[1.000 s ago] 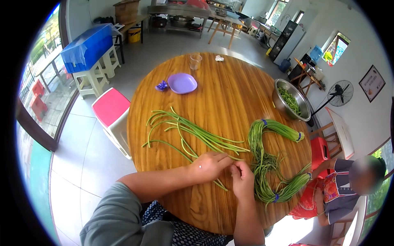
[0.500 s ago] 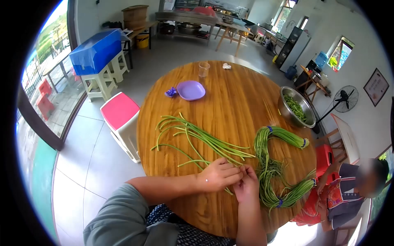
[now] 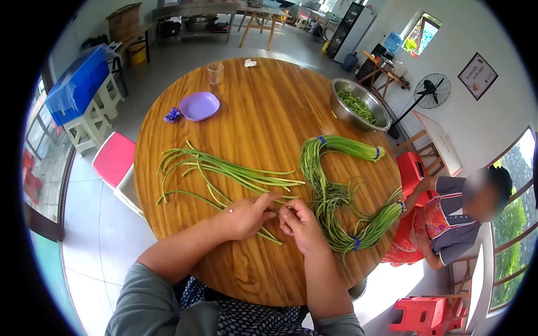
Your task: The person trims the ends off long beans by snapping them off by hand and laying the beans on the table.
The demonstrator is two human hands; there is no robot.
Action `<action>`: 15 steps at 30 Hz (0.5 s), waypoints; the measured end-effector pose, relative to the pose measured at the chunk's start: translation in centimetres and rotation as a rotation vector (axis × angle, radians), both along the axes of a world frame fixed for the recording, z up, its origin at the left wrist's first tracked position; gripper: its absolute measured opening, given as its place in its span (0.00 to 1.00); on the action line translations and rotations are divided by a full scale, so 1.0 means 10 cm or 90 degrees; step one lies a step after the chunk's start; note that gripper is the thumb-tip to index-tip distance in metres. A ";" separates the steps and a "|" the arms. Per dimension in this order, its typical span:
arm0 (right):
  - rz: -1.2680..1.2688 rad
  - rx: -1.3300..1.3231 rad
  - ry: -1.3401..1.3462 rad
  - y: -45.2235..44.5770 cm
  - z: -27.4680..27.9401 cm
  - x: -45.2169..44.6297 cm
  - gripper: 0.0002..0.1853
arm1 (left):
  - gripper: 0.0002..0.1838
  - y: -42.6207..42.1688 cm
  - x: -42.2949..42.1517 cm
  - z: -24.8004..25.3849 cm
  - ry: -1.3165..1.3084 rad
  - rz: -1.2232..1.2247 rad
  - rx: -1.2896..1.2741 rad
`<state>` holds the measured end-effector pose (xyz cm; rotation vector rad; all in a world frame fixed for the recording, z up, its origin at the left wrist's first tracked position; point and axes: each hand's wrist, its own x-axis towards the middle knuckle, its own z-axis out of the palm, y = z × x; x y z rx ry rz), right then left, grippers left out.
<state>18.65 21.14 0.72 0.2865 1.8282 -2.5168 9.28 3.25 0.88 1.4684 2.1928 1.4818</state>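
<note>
Near the front of the round table, my left hand (image 3: 246, 217) is closed in a pinch with the index finger raised, beside loose green garlic scapes (image 3: 230, 169). Close to its fingertips, my right hand (image 3: 301, 225) is pinched too. A thin bit of garlic scape seems to lie between the two hands, mostly hidden by the fingers. Some stalks pass under my left hand, and their ends show below it. Right of my right hand lies a large curved bundle of garlic scapes (image 3: 319, 190), bound with blue ties.
On the wooden table (image 3: 269, 106) are a purple dish (image 3: 200, 106), a blue-purple tie bunch (image 3: 172, 115), a clear cup (image 3: 215, 73), crumpled tissue (image 3: 250, 63) and a steel bowl (image 3: 381, 119) holding cut green pieces. A person in a red apron (image 3: 428, 224) sits at the right.
My view has turned to the right, so the table appears farther left. My hands, earlier pressed together at the fingertips, are now slightly apart, and my left index finger has lifted.
</note>
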 end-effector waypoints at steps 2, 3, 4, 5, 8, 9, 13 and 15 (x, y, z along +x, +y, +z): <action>-0.023 0.040 0.005 0.09 0.03 0.00 0.03 | 0.13 -0.06 -0.10 -0.01 0.102 0.058 -0.129; -0.047 0.080 0.011 0.15 0.06 0.00 0.03 | 0.13 -0.09 -0.12 0.00 0.100 0.058 -0.129; -0.059 0.125 -0.002 0.16 0.10 0.02 0.03 | 0.11 -0.12 -0.13 0.02 0.136 0.057 -0.115; -0.055 0.124 -0.004 0.16 0.11 0.02 0.03 | 0.09 -0.15 -0.14 0.03 0.172 0.058 -0.102; -0.004 0.569 0.104 0.14 0.19 0.03 0.06 | 0.08 -0.16 -0.18 0.00 0.264 -0.023 -0.093; -0.003 0.569 0.102 0.11 0.18 0.03 0.06 | 0.08 -0.15 -0.17 -0.01 0.262 -0.023 -0.094; 0.009 0.776 0.205 -0.04 0.15 0.08 0.06 | 0.08 -0.10 -0.11 -0.02 0.363 -0.019 -0.104; 0.022 0.812 0.206 -0.08 0.16 0.09 0.07 | 0.07 -0.10 -0.10 -0.01 0.377 -0.010 -0.100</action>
